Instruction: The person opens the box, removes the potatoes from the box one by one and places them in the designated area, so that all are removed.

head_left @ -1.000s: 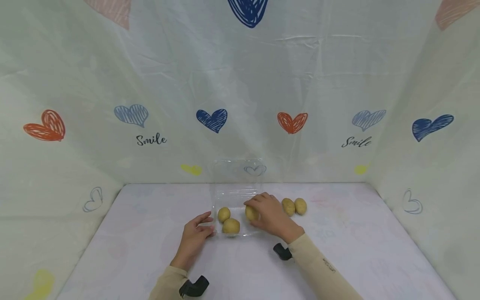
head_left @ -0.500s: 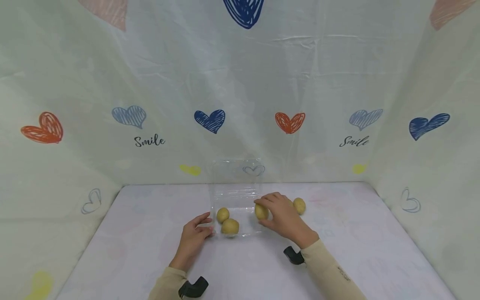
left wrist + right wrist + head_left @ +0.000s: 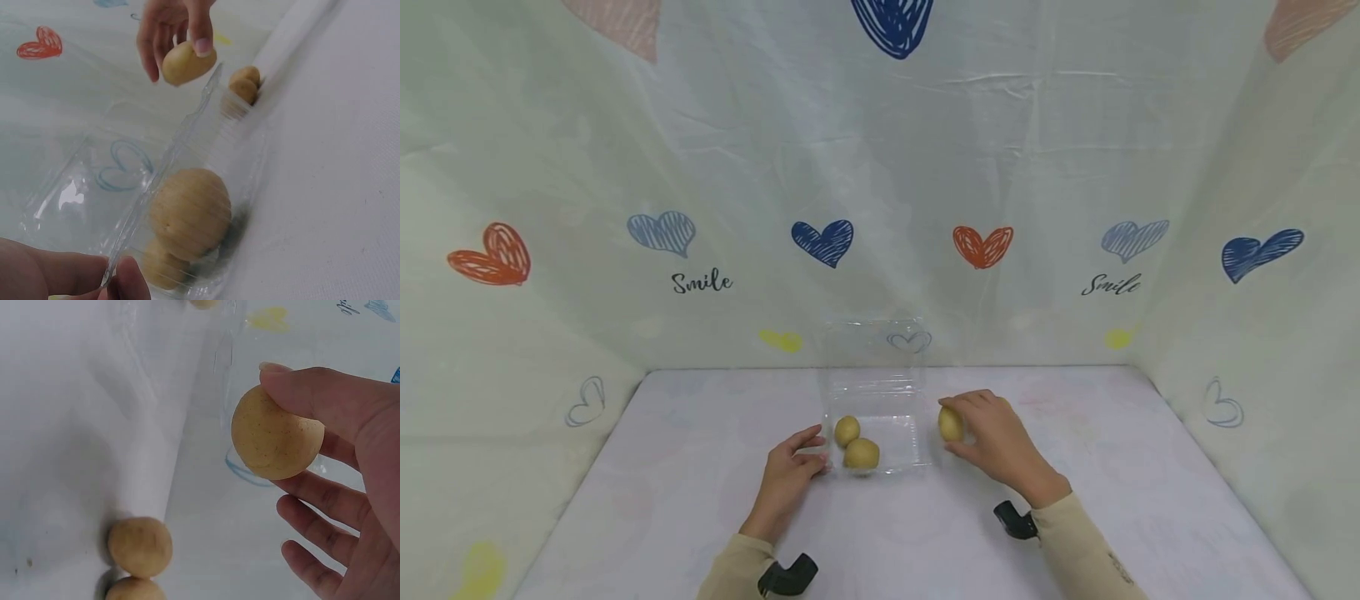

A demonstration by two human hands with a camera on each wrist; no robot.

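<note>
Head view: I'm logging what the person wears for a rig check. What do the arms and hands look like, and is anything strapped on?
Both hands, left hand and right hand, are bare, with no gloves or rings visible. Each arm wears a long beige sleeve reaching the wrist; the right one bears small dark lettering. A black camera mount sits at the left wrist, and another black mount at the right.
</note>
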